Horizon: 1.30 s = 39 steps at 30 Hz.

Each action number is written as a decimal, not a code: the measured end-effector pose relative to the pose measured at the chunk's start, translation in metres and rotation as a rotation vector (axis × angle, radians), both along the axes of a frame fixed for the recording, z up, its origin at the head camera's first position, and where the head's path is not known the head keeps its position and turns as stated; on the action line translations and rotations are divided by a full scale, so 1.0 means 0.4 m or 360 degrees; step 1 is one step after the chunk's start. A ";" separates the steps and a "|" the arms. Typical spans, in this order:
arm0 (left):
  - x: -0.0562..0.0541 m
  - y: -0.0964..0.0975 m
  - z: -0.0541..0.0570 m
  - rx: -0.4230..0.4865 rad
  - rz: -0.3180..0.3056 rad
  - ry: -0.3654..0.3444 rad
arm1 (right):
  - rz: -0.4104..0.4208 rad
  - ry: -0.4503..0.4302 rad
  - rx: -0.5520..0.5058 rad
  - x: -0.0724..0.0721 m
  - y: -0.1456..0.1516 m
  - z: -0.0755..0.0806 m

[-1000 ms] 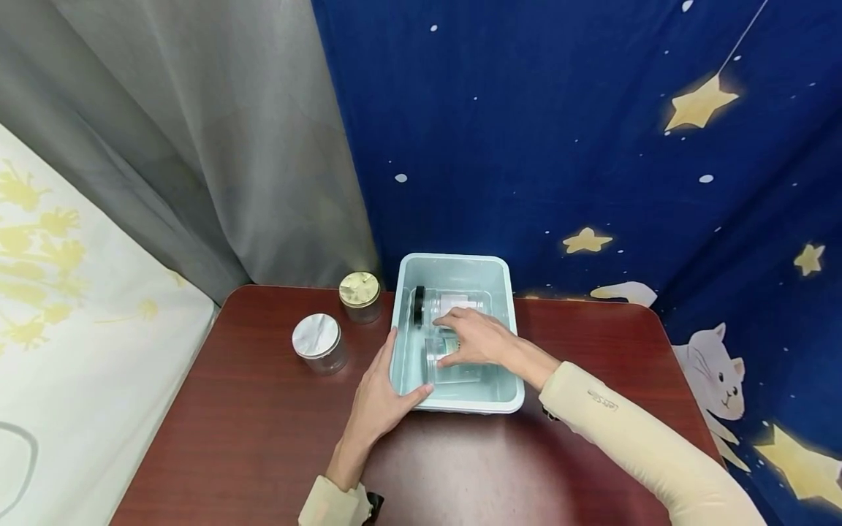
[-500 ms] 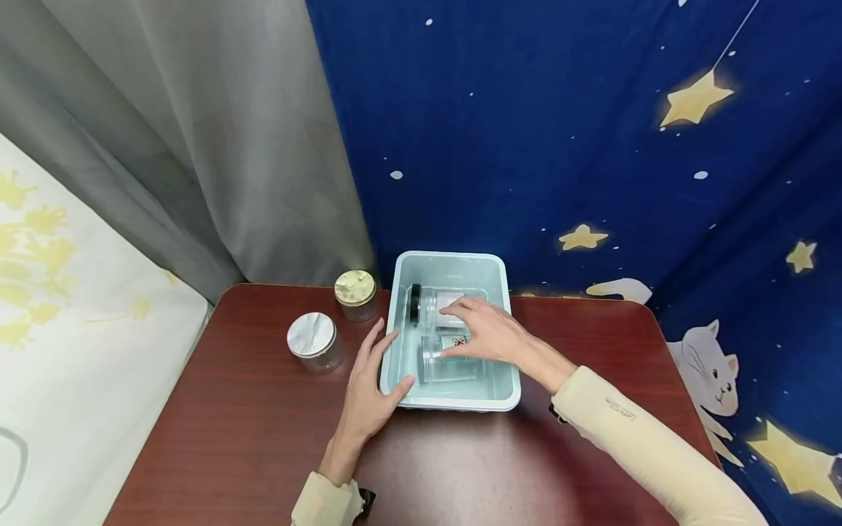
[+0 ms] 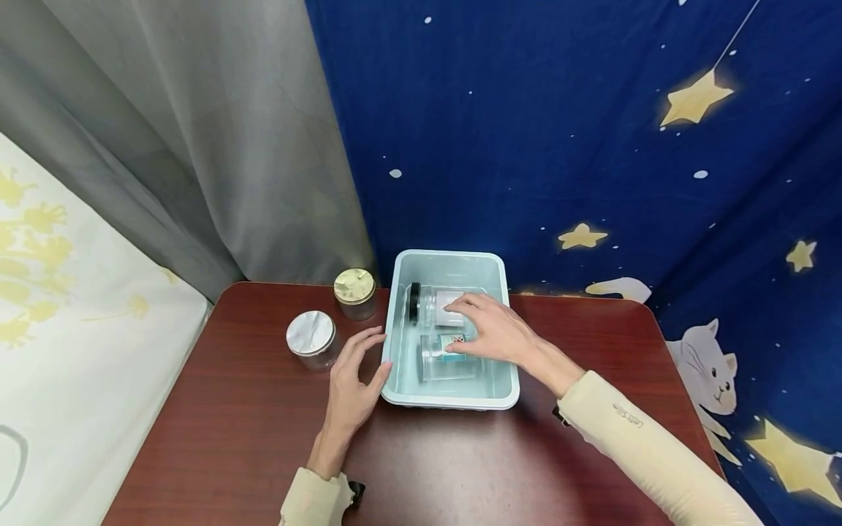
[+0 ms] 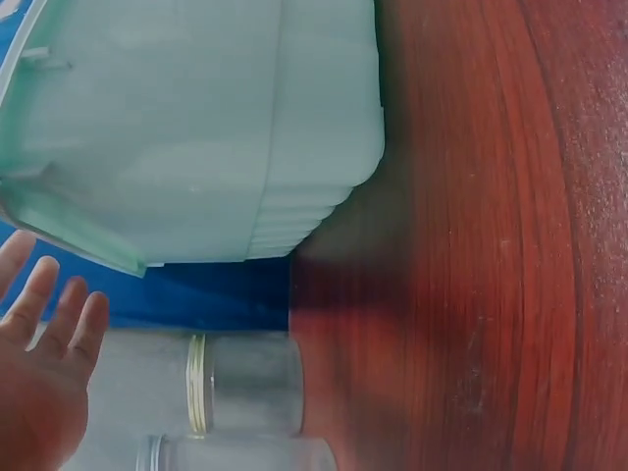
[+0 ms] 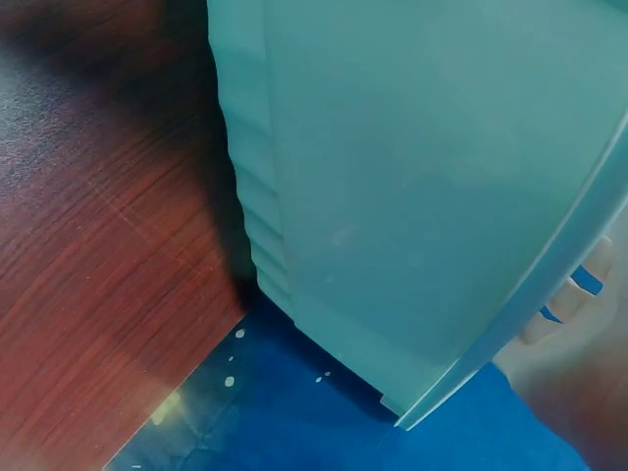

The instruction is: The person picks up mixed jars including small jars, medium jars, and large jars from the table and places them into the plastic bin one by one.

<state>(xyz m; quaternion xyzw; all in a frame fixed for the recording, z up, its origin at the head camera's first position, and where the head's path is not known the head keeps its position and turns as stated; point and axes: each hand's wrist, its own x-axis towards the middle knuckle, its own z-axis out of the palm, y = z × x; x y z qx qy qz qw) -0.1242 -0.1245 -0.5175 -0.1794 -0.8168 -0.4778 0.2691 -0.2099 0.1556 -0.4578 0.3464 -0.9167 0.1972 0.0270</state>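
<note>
A light blue plastic bin [image 3: 450, 402] stands on the table. Inside it two clear jars lie on their sides. The farther jar [image 3: 429, 307] has a black lid and a pale label; the nearer jar [image 3: 447, 369] carries a teal label, and I see no lid on it. Over these jars hangs my right hand [image 3: 500, 332], fingers loosely bent and apart; its wrist camera mostly shows the bin's outer wall. My left hand [image 3: 353, 387] is at the bin's left side, fingers spread and holding nothing. Left of the bin, a silver-lidded jar [image 3: 311, 334] and a gold-lidded jar [image 3: 356, 288] stand upright.
The dark red wooden table [image 3: 230, 409] ends at a rounded back edge. Behind it hang a grey curtain [image 3: 256, 146] and a blue curtain [image 3: 473, 146] with stars. A white patterned cloth [image 3: 85, 351] is at the left.
My left hand has let go of the bin's left rim and drawn back to the left. My right hand has stayed over the jars, shifting slightly right. The jars lie as before.
</note>
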 end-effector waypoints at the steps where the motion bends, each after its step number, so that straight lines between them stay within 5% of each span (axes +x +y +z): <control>1: -0.002 -0.001 0.000 0.0007 0.0011 0.0009 | -0.0001 0.0004 -0.0009 0.001 0.004 0.001; 13: -0.022 -0.068 0.001 0.0032 0.0142 0.0115 | -0.0078 0.0155 -0.0156 0.017 0.062 -0.004; 31: -0.044 -0.129 0.006 0.0041 0.0296 0.0317 | -0.0150 0.0186 -0.0349 0.034 0.119 -0.021; 39: -0.054 -0.183 -0.010 -0.0035 0.0363 0.0226 | -0.0227 0.0205 -0.0450 0.048 0.154 -0.037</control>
